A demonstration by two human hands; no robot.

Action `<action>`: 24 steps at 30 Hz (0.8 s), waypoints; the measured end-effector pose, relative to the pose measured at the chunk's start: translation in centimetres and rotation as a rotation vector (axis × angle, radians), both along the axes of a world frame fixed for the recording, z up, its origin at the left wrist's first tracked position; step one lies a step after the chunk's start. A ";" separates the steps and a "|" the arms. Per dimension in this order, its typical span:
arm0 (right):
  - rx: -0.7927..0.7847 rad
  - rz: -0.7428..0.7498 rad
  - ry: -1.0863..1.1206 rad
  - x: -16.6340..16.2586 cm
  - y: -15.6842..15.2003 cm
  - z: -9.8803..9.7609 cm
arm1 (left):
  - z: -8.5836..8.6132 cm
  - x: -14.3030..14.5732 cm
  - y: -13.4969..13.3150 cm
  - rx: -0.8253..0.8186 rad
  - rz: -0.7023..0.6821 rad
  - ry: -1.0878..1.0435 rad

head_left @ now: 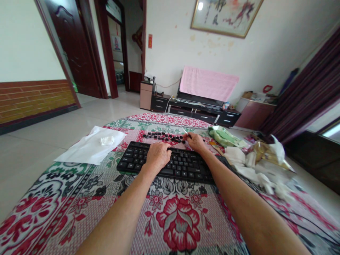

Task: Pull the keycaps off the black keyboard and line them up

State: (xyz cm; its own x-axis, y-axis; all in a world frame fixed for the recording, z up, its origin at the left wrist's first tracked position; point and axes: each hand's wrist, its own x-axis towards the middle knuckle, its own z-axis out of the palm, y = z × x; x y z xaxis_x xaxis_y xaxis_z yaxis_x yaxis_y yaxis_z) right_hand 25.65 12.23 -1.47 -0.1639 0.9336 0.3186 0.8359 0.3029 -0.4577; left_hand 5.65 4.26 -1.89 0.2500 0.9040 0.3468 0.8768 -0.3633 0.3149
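A black keyboard (183,166) lies on a red and green flowered cloth (172,219). My left hand (157,156) rests on top of its middle keys with the fingers curled down. My right hand (195,141) is at the keyboard's far edge, pinching a thin white stick (185,131). Just beyond the keyboard, a row of several loose black keycaps (162,136) lies on the cloth, and the stick's near end is by their right end.
A white sheet with a crumpled tissue (107,140) lies to the left. A green cloth (224,136) and a heap of tissues and wrappers (261,159) sit to the right. A TV stand with a pink cover (207,85) is by the far wall.
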 end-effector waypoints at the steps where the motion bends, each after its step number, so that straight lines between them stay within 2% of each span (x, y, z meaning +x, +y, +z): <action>1: 0.000 0.001 0.013 0.0 0.0 0.0 | 0.0 0.0 0.0 0.004 0.000 0.001; 7: 0.025 -0.057 0.116 0.0 0.2 0.0 | 0.0 0.0 0.0 -0.004 0.000 0.004; 11: 0.069 -0.136 0.310 0.0 -0.3 1.0 | 0.0 0.0 0.0 -0.014 0.001 0.004; 14: 0.068 -0.102 0.461 0.0 -1.6 2.3 | 0.0 0.0 0.0 -0.006 -0.001 0.005; 17: 0.106 -0.048 0.488 -0.1 -3.5 3.3 | 0.0 -0.1 -0.1 -0.002 0.004 0.002; 20: 0.038 -0.029 0.523 -0.1 -5.6 3.6 | -0.1 -0.1 0.0 0.001 0.007 0.000; 24: -0.122 0.046 0.649 -0.2 -7.3 2.6 | -0.2 -0.1 0.1 0.007 0.002 0.015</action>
